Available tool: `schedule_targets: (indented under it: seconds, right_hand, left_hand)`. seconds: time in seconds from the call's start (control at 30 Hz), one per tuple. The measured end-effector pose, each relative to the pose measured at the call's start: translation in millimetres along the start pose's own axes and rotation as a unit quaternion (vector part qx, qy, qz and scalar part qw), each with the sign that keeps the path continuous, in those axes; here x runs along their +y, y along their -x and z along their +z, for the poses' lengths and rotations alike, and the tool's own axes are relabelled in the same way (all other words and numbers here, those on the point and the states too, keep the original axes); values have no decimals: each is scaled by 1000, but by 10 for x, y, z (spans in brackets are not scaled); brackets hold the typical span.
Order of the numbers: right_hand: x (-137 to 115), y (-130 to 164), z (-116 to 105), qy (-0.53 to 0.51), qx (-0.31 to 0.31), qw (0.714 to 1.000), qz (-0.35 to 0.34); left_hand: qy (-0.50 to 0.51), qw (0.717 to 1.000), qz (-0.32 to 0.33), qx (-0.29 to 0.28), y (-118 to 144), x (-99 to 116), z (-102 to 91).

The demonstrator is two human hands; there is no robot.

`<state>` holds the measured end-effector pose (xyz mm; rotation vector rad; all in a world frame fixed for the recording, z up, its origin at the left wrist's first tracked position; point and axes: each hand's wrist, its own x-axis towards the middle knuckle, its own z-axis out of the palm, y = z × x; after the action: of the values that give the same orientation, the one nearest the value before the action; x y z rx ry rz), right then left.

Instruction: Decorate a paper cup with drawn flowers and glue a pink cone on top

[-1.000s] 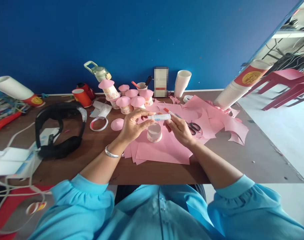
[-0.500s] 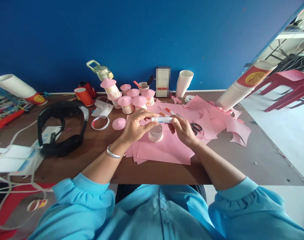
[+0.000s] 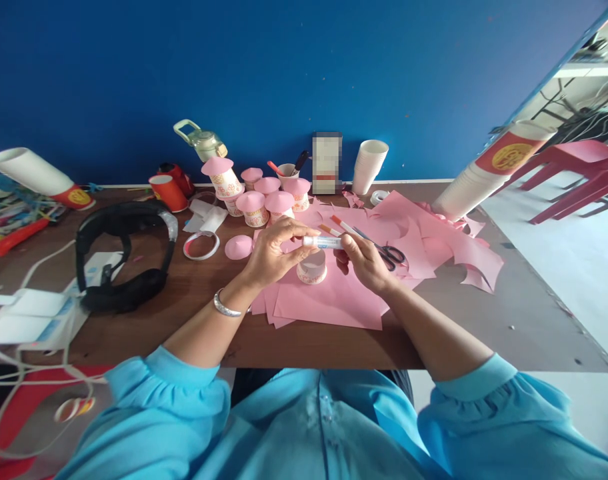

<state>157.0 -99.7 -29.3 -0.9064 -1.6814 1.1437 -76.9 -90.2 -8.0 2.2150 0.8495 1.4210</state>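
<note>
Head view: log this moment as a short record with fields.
held: white glue stick, level, gripped at both ends
left hand: fingertips on its left end
right hand: fingers on its right end
below: upturned paper cup on pink paper sheets
beside right hand: black scissors, orange-capped marker
behind: pink-topped cups

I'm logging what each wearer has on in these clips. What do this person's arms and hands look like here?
Both arms wear bright turquoise sleeves, gathered into loose cuffs near the elbows, with the forearms bare below. The left hand has a silver bangle at the wrist. The right hand shows no jewellery or gloves.
</note>
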Motion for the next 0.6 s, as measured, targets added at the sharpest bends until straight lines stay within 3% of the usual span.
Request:
schedule_targets:
  seconds: [0.17,0.37,0.47,0.6]
  right_hand:
    - [46,-39,64,-123,1,992,-24]
    - [32,-59,148,-264,34,963,41]
    - [11,-76,75,-288,83,953,51]
    - [26,-99,-63,-253,155,954,33]
  left_hand:
    - [0,1000,8,12,7,2,14]
    - [81,996,-31,-13,47,-49,47]
    - [142,987,-59,-54,97,-166,-2]
    - [103,978,-97,-155,220,-345,-73]
